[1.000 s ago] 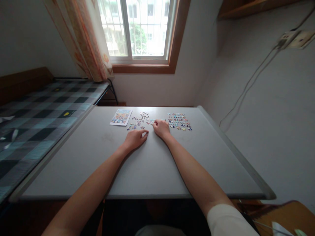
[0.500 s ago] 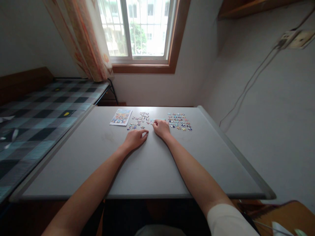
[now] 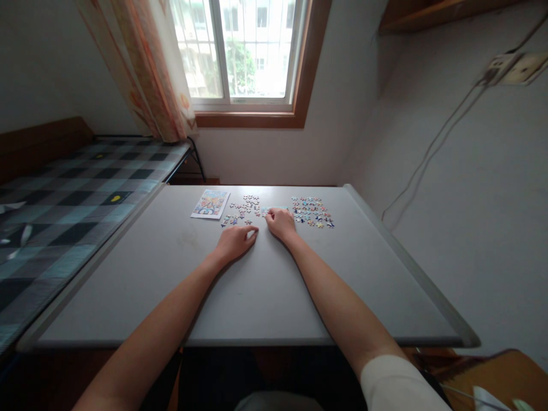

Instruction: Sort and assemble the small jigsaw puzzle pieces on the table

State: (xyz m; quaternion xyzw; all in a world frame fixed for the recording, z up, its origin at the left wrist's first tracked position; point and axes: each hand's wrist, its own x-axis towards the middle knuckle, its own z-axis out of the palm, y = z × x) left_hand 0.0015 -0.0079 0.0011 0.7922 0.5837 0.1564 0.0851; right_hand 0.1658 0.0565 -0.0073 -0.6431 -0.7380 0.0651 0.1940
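Note:
Loose jigsaw pieces lie in two groups on the table, a left group (image 3: 242, 209) and a right group (image 3: 312, 209). Between them runs a pale blue joined strip (image 3: 276, 208), partly covered by my right hand (image 3: 280, 222). That hand is closed, its fingertips pressed down on a jigsaw piece at the strip's near left end; the piece itself is mostly hidden. My left hand (image 3: 235, 242) rests on the table just below the left group, thumb and forefinger apart with nothing visible between them. Left of the pieces lies a printed picture sheet (image 3: 210, 204).
The grey-white table (image 3: 265, 297) has raised edges at both sides. A bed with a checked cover (image 3: 107, 177) adjoins it on the left. Behind are a window (image 3: 252, 51) and an orange curtain (image 3: 149, 68). A cable (image 3: 432, 142) hangs on the right wall.

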